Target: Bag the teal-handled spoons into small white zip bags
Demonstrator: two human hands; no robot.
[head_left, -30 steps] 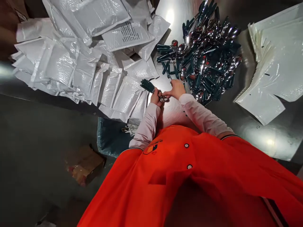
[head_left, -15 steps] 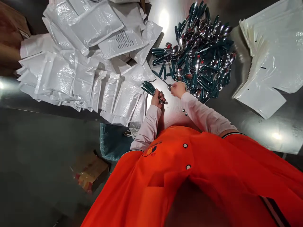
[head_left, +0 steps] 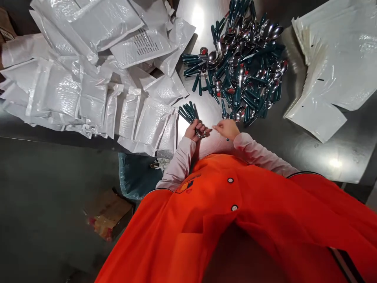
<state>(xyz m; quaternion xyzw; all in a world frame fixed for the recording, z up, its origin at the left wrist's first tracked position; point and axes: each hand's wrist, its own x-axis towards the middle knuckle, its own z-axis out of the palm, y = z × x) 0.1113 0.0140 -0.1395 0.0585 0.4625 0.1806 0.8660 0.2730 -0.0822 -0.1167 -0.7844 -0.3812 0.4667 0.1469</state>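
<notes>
My left hand point(head_left: 194, 130) is closed around a bundle of spoons point(head_left: 187, 113). Their dark green handles fan out past the thumb, and the shiny metal ends poke out below the fingers. Just to the right, my right hand point(head_left: 227, 128) has its fingers drawn together, tips pointing at the left hand; no spoon shows in it. Beyond it spreads a big heap of green-handled cutlery point(head_left: 247, 74), mostly spoons, some with red spots on the metal. One loose spoon point(head_left: 225, 115) lies at the heap's near edge, just above my right hand.
White padded packets point(head_left: 103, 27) are piled on the left of the metal table point(head_left: 312, 159). A stack of flat white bags point(head_left: 338, 67) lies at the right. Below the table edge are a bin with a blue-green liner point(head_left: 132, 177) and a cardboard box point(head_left: 108, 212) on the floor.
My right hand has come down from the heap towards me; the spoon it pinched is no longer in its fingers. The handles in my left hand are more fanned. The view has shifted slightly.
</notes>
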